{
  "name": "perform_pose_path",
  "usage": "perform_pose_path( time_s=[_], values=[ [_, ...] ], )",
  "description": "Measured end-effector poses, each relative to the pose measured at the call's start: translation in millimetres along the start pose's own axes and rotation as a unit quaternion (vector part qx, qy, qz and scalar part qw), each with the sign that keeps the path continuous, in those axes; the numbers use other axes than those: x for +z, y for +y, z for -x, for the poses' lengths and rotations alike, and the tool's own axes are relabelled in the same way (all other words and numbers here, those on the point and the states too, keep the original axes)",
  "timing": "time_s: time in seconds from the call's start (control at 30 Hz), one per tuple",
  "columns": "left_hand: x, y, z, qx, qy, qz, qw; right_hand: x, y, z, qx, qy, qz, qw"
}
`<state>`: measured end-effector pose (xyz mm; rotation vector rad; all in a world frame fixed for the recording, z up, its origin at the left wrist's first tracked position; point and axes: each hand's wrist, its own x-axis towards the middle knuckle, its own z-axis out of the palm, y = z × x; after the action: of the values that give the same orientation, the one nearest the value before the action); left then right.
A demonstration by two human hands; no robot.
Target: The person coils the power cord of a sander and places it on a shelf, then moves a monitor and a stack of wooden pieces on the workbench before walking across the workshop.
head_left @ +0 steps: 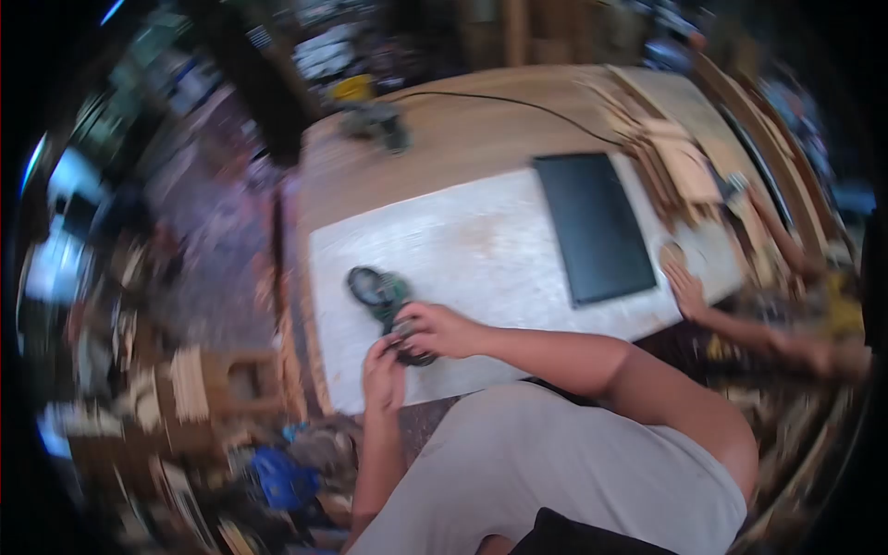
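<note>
A green-and-black hand-held power tool is over the near left part of a white sheet on the worktable. Its far end carries a dark round part; motion blur hides the exact kind of tool. My right hand is closed around its near section from the right. Close by, my left hand has its fingers pinched at the tool's near end, where a dark piece shows below the fingers. What exactly the left fingertips grip is partly hidden.
A flat dark panel lies on the sheet. Another person's hand rests at the right. Wooden pieces are stacked behind it. A black cord crosses the table's far side towards another tool. A wooden stool stands left.
</note>
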<state>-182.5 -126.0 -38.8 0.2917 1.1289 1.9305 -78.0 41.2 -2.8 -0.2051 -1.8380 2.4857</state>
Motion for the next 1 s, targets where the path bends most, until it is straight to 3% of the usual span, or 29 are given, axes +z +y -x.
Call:
perform_pose_path(
  time_s=[0.17,0.27,0.43,0.63,0.7,0.77,0.83,0.93,1.0],
  values=[
    [16,-5,7,0.020,0.008,0.081,0.996,10,-4,-6,0.034,0.075,0.103,0.991],
    [31,-6,13,0.048,0.032,0.126,0.990,9,-15,-7,0.050,0.070,0.097,0.992],
    [32,-13,2,0.149,0.080,-0.073,0.983,2,-19,-9,0.060,0.067,0.155,0.984],
    [36,-8,-2,0.165,0.095,-0.124,0.974,-7,-21,-16,0.084,0.041,0.204,0.974],
    [31,-11,-5,0.228,0.081,-0.271,0.932,-7,-25,-16,0.083,0.017,0.241,0.967],
    [32,2,-1,0.205,0.071,-0.312,0.925,-9,-21,-19,0.057,-0.002,0.245,0.968],
    [28,2,-4,0.272,0.050,-0.391,0.878,-12,-21,-20,0.078,-0.048,0.261,0.961],
    [27,3,-7,0.187,0.078,-0.298,0.933,-8,-25,-11,0.072,-0.079,0.165,0.980],
    [26,7,-7,0.130,0.083,-0.241,0.958,5,-27,-2,0.038,-0.009,0.077,0.996]
  ],
)
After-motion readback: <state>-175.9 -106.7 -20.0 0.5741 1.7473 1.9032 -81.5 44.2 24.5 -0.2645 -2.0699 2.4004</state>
